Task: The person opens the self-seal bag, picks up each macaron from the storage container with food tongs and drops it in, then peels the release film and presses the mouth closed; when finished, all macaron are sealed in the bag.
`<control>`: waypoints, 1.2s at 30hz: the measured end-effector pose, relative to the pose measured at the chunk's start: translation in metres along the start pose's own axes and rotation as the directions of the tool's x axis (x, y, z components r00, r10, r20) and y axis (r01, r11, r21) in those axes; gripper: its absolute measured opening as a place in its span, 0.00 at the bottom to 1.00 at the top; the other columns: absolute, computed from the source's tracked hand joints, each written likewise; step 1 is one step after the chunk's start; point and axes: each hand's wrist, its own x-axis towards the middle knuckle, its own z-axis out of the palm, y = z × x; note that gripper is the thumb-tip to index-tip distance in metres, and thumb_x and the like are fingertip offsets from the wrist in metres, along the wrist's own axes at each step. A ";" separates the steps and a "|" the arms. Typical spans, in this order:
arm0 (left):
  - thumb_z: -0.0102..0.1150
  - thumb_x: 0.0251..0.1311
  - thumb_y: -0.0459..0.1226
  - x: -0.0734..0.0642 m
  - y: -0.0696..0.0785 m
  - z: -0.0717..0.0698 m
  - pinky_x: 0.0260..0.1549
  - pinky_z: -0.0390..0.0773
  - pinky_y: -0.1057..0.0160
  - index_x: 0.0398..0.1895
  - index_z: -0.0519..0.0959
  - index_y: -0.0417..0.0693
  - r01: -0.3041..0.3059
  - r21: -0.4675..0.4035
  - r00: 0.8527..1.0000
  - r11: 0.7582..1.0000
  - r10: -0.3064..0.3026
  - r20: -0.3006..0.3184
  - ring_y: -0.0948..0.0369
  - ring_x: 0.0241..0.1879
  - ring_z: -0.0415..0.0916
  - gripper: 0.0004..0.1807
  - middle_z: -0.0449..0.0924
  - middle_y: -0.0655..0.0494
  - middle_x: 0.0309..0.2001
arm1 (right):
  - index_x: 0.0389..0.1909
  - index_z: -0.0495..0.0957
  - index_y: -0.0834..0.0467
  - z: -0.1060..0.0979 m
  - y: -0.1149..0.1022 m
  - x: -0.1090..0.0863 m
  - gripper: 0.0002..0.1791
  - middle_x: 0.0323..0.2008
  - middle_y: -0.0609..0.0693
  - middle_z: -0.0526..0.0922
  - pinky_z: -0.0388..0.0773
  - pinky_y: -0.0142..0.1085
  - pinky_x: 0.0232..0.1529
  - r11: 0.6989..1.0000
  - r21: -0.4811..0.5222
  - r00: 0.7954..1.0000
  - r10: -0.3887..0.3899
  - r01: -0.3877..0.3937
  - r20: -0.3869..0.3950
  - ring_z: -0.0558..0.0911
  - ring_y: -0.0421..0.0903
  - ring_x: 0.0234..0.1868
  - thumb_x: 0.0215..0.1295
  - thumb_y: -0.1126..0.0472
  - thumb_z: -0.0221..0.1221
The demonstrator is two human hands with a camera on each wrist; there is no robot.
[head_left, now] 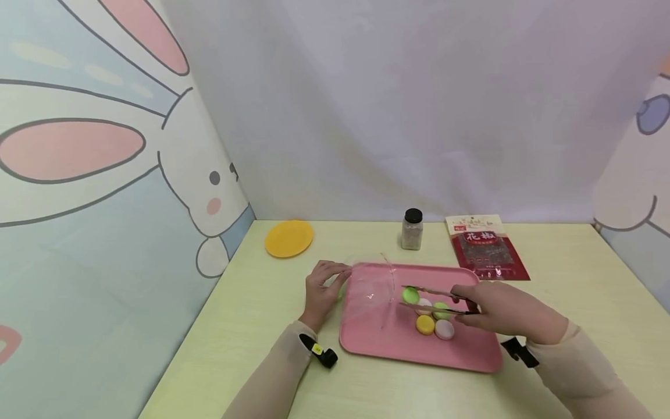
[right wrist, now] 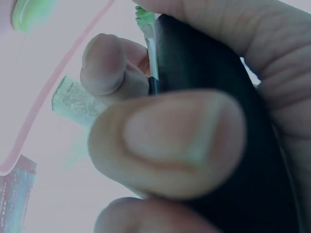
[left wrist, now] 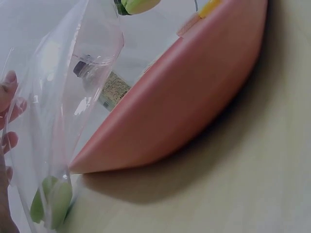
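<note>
My left hand [head_left: 320, 294] pinches the edge of a clear plastic bag [head_left: 369, 294], which spreads over the left end of a pink tray [head_left: 377, 343]. A green macaron [left wrist: 51, 203] shows low inside the bag in the left wrist view. My right hand [head_left: 505, 308] grips black-handled tongs [head_left: 431, 308] above the tray. Between the tongs' tips is another green macaron [head_left: 410, 295]. Close by on the tray are a yellow macaron [head_left: 425, 325], a pale pink macaron [head_left: 444, 330], a further green macaron [head_left: 442, 310] and a second pale one, partly covered by the tongs.
Behind the tray stands a clear jar [head_left: 412, 233] with a black lid. A red spice packet [head_left: 487, 247] lies at the back right. At the back left is a yellow plate [head_left: 289, 238]. Fabric walls [head_left: 392, 116] close off the table's back and sides.
</note>
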 end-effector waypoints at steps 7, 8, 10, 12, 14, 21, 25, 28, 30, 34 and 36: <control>0.71 0.59 0.32 0.001 0.002 -0.001 0.44 0.78 0.62 0.40 0.89 0.47 -0.002 -0.006 1.000 1.000 0.002 -0.003 0.59 0.41 0.80 0.07 0.88 0.59 0.39 | 0.45 0.78 0.51 -0.005 0.007 -0.001 0.14 0.27 0.34 0.76 0.70 0.30 0.23 1.000 0.004 1.000 -0.009 0.009 -0.009 0.71 0.30 0.22 0.65 0.50 0.67; 0.71 0.58 0.31 0.002 0.003 -0.001 0.44 0.78 0.63 0.40 0.89 0.47 -0.003 -0.007 1.000 1.000 0.003 -0.004 0.59 0.41 0.80 0.07 0.88 0.59 0.39 | 0.46 0.78 0.51 -0.006 0.008 -0.002 0.15 0.27 0.34 0.77 0.70 0.30 0.23 1.000 0.001 1.000 -0.011 0.011 -0.014 0.71 0.30 0.22 0.65 0.49 0.67; 0.72 0.57 0.30 0.003 0.003 -0.001 0.44 0.78 0.62 0.39 0.89 0.46 -0.009 -0.010 1.000 1.000 0.009 -0.010 0.58 0.41 0.80 0.07 0.88 0.57 0.38 | 0.47 0.78 0.51 -0.009 0.010 -0.002 0.16 0.29 0.35 0.79 0.72 0.31 0.25 1.000 -0.004 1.000 -0.001 0.001 -0.016 0.72 0.30 0.23 0.65 0.47 0.66; 0.72 0.56 0.30 0.003 0.004 -0.001 0.44 0.78 0.62 0.39 0.89 0.45 -0.011 -0.013 1.000 1.000 0.010 -0.012 0.57 0.41 0.80 0.08 0.88 0.56 0.38 | 0.48 0.78 0.51 -0.011 0.010 -0.002 0.18 0.31 0.35 0.80 0.72 0.32 0.25 1.000 -0.013 1.000 0.006 -0.007 -0.020 0.72 0.30 0.24 0.65 0.45 0.66; 0.72 0.56 0.29 0.003 0.004 -0.001 0.44 0.78 0.62 0.39 0.89 0.45 -0.012 -0.013 1.000 1.000 0.012 -0.011 0.56 0.41 0.80 0.08 0.88 0.55 0.38 | 0.48 0.78 0.51 -0.013 0.010 0.000 0.18 0.31 0.36 0.80 0.73 0.32 0.26 1.000 -0.012 1.000 0.011 -0.011 -0.023 0.73 0.30 0.25 0.65 0.45 0.67; 0.72 0.56 0.28 0.002 0.005 0.000 0.44 0.79 0.60 0.39 0.89 0.44 -0.016 -0.020 1.000 1.000 0.016 -0.009 0.54 0.40 0.81 0.08 0.88 0.52 0.38 | 0.50 0.79 0.53 -0.015 0.003 0.022 0.18 0.27 0.36 0.77 0.73 0.32 0.26 0.999 0.044 1.000 0.024 -0.024 -0.001 0.73 0.33 0.23 0.65 0.50 0.67; 0.72 0.57 0.29 0.001 0.004 0.000 0.45 0.78 0.61 0.40 0.89 0.46 0.001 -0.012 1.000 1.000 -0.001 -0.008 0.56 0.41 0.80 0.08 0.88 0.55 0.39 | 0.40 0.78 0.49 -0.015 -0.009 0.047 0.10 0.24 0.38 0.74 0.70 0.33 0.26 0.997 0.063 0.999 0.041 -0.043 0.033 0.71 0.35 0.23 0.65 0.51 0.67; 0.71 0.59 0.31 0.000 0.003 0.000 0.45 0.78 0.62 0.41 0.89 0.46 0.010 -0.017 1.000 1.000 -0.010 -0.003 0.58 0.42 0.80 0.07 0.88 0.57 0.39 | 0.31 0.74 0.48 -0.013 -0.021 0.068 0.10 0.21 0.42 0.70 0.67 0.34 0.24 0.996 0.086 0.998 0.010 -0.015 0.063 0.69 0.36 0.21 0.65 0.54 0.67; 0.70 0.60 0.32 0.000 0.003 0.000 0.45 0.78 0.62 0.42 0.89 0.46 0.012 -0.019 1.000 1.000 -0.012 0.002 0.58 0.42 0.80 0.07 0.88 0.58 0.40 | 0.29 0.73 0.49 -0.010 -0.029 0.083 0.11 0.21 0.43 0.70 0.67 0.34 0.24 0.994 0.109 0.997 -0.011 0.002 0.080 0.69 0.37 0.21 0.64 0.56 0.67; 0.68 0.62 0.32 0.000 0.003 0.000 0.44 0.78 0.62 0.42 0.88 0.44 0.003 -0.018 1.000 1.000 -0.003 0.008 0.58 0.42 0.80 0.07 0.88 0.58 0.40 | 0.30 0.74 0.50 -0.002 -0.039 0.107 0.10 0.23 0.43 0.72 0.69 0.34 0.25 0.994 0.104 0.994 -0.042 0.031 0.102 0.69 0.38 0.21 0.64 0.56 0.67; 0.67 0.63 0.32 0.001 0.004 -0.001 0.44 0.79 0.62 0.43 0.88 0.43 -0.004 -0.017 1.000 1.000 0.004 0.009 0.58 0.42 0.80 0.07 0.88 0.57 0.40 | 0.30 0.74 0.50 0.002 -0.044 0.115 0.10 0.24 0.43 0.74 0.70 0.35 0.25 0.994 0.101 0.993 -0.046 0.035 0.111 0.70 0.38 0.21 0.64 0.56 0.67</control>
